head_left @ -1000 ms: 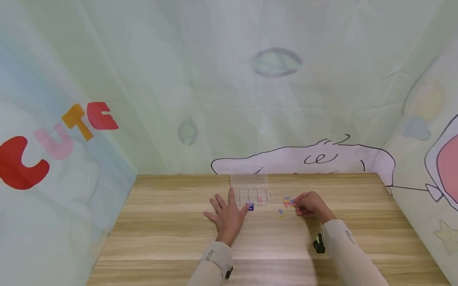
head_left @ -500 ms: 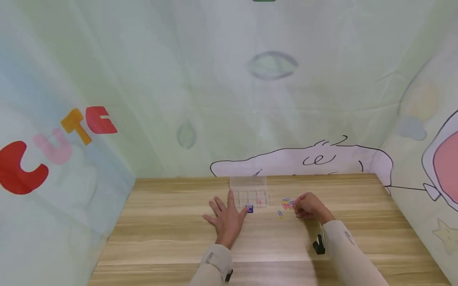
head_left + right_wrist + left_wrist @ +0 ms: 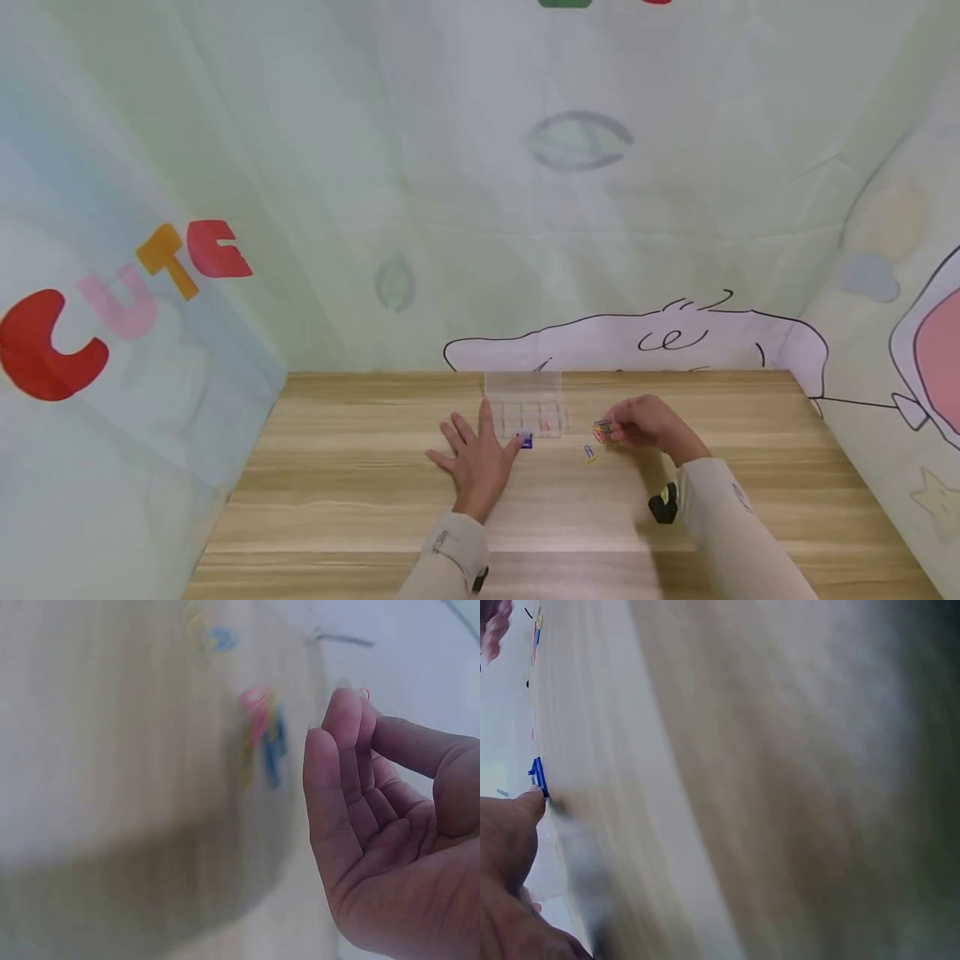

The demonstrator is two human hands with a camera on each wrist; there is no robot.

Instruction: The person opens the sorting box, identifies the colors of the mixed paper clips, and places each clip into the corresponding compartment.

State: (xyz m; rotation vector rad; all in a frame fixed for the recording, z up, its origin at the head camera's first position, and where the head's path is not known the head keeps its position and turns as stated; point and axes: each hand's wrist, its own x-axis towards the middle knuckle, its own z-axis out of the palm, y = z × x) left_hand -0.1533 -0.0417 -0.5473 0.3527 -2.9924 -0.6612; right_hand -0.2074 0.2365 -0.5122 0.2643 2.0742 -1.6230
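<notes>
My left hand point(image 3: 480, 462) lies spread on the table, fingers straight. Its index fingertip is at the left side of a clear divided case point(image 3: 531, 419), and its thumb tip touches a small blue piece point(image 3: 538, 778) at the case's front. The case's lid point(image 3: 522, 384) is tipped back, and a bit of red shows in one right compartment. My right hand point(image 3: 390, 787) pinches a red paper clip point(image 3: 366, 694) between thumb and fingers; only a small loop of it shows. Beside that hand lies a pile of coloured paper clips point(image 3: 259, 735), blurred in the right wrist view.
A blue and a yellow paper clip point(image 3: 589, 454) lie nearer the front, apart from the pile. The wooden table point(image 3: 360, 500) meets a printed cloth wall point(image 3: 337, 250) at the back, with cloth on both sides too.
My right hand has moved a little left and up over the pile, now partly overlapping the clips in the head view. My left hand and the case stay put.
</notes>
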